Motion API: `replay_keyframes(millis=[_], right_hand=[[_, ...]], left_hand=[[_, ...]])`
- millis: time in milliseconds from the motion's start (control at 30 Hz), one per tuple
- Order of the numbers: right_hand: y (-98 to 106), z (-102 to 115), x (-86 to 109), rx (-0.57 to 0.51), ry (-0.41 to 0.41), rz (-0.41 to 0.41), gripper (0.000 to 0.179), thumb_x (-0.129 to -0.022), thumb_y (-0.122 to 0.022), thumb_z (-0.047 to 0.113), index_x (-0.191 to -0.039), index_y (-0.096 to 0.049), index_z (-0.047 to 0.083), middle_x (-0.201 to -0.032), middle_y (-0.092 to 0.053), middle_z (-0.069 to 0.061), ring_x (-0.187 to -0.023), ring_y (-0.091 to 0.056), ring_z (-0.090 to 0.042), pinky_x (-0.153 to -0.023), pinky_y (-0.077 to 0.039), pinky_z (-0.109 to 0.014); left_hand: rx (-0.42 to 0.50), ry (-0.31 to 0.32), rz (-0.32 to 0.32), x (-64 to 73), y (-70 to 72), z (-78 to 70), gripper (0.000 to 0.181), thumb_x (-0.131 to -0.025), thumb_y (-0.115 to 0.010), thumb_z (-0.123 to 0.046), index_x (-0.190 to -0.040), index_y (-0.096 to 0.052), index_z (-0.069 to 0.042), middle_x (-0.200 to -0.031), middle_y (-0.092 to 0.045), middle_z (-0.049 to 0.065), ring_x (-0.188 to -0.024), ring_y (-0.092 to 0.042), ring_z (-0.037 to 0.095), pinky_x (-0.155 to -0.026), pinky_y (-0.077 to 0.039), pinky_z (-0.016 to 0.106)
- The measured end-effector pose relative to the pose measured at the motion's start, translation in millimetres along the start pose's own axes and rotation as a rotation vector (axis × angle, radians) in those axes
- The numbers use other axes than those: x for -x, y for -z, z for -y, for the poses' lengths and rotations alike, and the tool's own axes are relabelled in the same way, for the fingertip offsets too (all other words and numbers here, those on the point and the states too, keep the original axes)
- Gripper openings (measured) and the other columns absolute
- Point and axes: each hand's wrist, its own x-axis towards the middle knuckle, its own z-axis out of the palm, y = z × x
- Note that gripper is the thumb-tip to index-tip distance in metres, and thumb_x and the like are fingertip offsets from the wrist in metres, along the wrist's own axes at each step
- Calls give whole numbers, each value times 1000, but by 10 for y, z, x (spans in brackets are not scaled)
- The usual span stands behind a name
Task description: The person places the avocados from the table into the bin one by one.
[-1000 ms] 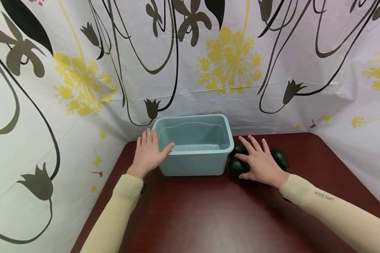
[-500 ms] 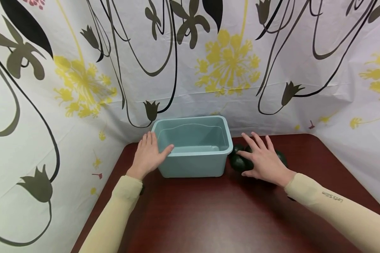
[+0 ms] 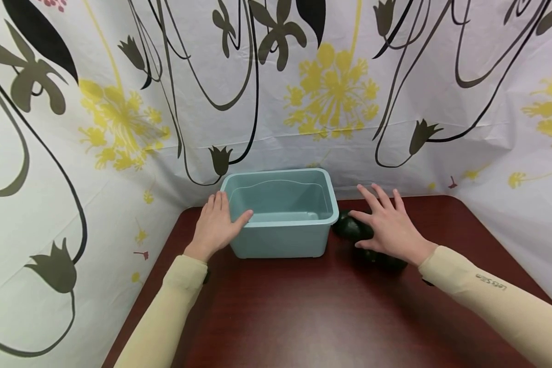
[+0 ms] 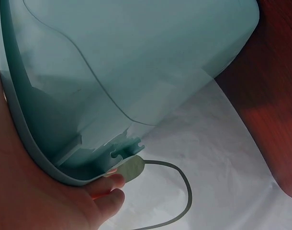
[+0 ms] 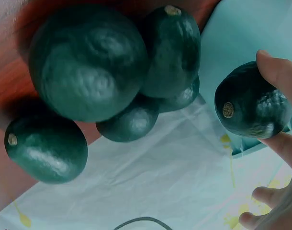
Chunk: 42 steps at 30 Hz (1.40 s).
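My right hand lifted, now pinching one avocado beside bin, left hand flat, fingers straight on bin wall

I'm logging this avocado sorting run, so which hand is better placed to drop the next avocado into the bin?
Right. The right hand already pinches a dark green avocado between thumb and finger beside the teal bin, with the rest of the pile just below it. The left hand rests on the bin's far side, away from the avocados.
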Motion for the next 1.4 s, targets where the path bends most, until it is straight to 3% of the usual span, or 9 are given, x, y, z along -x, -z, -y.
replay_keyframes(millis=[700,1400], right_hand=[[210,-127,-108,7,-17,-64,83,-60,-91,57,-131,-70,20,-163,-22,-21,-147,-17,-49,-106,-14,-79],[430,-195,-371,40,24,-132,83,-60,-91,57,-131,-69,19,-163,-20,-21,-148,-15,-48,-106,-13,-80]], left_hand=[[0,-13,-25,-9,-29,23,116,-89,-25,-85,-157,-13,8,-163,-16,27,-151,-10,41,-122,-12,49],[12,-5,-25,-3,-13,13,116,-90,-28,-85,-157,-14,9,-164,-14,26,-152,-9,40,-122,-12,49]])
